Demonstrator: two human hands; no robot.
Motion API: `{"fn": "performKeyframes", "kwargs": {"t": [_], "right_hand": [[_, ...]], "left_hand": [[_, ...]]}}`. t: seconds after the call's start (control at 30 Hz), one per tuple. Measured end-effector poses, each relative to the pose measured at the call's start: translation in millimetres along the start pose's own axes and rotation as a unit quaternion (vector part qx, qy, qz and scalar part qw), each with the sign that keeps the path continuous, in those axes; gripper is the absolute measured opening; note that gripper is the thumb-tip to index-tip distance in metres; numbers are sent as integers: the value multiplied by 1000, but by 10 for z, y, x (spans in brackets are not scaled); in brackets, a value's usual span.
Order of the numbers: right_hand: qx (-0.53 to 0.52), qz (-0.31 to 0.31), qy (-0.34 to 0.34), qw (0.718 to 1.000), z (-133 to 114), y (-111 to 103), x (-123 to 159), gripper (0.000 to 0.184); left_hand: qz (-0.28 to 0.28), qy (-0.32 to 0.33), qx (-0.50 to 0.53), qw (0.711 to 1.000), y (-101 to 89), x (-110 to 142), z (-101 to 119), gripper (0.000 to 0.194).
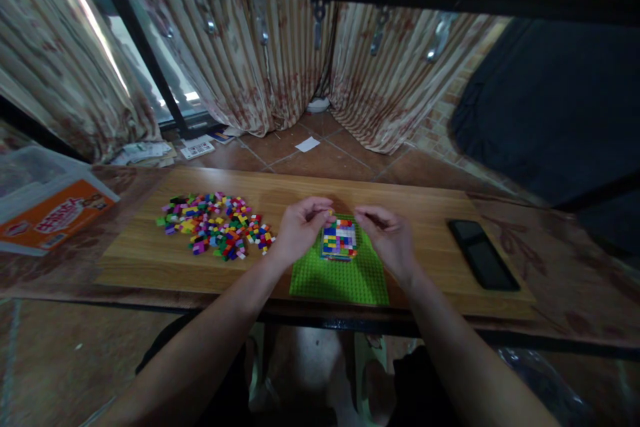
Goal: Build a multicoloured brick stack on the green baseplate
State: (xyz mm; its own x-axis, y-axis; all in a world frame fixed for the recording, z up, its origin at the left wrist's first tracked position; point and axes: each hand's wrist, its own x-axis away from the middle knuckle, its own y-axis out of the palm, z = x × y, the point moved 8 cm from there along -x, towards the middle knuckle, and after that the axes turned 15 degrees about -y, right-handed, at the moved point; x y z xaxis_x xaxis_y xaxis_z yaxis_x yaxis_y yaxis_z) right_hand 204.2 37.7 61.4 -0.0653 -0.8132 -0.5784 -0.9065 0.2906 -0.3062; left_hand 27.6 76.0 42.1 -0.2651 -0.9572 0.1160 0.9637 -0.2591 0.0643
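A block of many-coloured toy bricks (pixel 340 240) stands on a green studded baseplate (pixel 340 283), built up in layers. At its upper left, my left hand (pixel 304 228) is closed, thumb and fingers pinching a small yellow brick (pixel 331 213). My right hand (pixel 387 233) hovers over the baseplate's right side, beside the built block. Its thumb and fingertips are pressed together, and whatever they may hold is too small to make out. Left of the baseplate, a loose pile of small coloured bricks (pixel 213 227) is spread over the wooden board.
A dark phone-like device (pixel 483 255) lies at the right of the wooden board (pixel 425 203). To the far left stands a clear plastic box with an orange label (pixel 55 213). Striped curtains (pixel 280 67) hang behind, and papers (pixel 197 148) lie on the tiled floor.
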Motion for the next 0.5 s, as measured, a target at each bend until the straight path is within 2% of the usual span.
{"fn": "performKeyframes", "kwargs": {"t": [0.1, 0.2, 0.5], "right_hand": [[1, -42, -62, 997, -204, 128, 30, 14], [2, -67, -95, 993, -343, 211, 57, 14], [62, -76, -134, 986, -434, 227, 84, 13]], "left_hand": [[-40, -21, 36, 998, 57, 4, -21, 22], [-54, -46, 44, 997, 75, 17, -52, 27], [-81, -69, 36, 994, 142, 42, -88, 27]]}}
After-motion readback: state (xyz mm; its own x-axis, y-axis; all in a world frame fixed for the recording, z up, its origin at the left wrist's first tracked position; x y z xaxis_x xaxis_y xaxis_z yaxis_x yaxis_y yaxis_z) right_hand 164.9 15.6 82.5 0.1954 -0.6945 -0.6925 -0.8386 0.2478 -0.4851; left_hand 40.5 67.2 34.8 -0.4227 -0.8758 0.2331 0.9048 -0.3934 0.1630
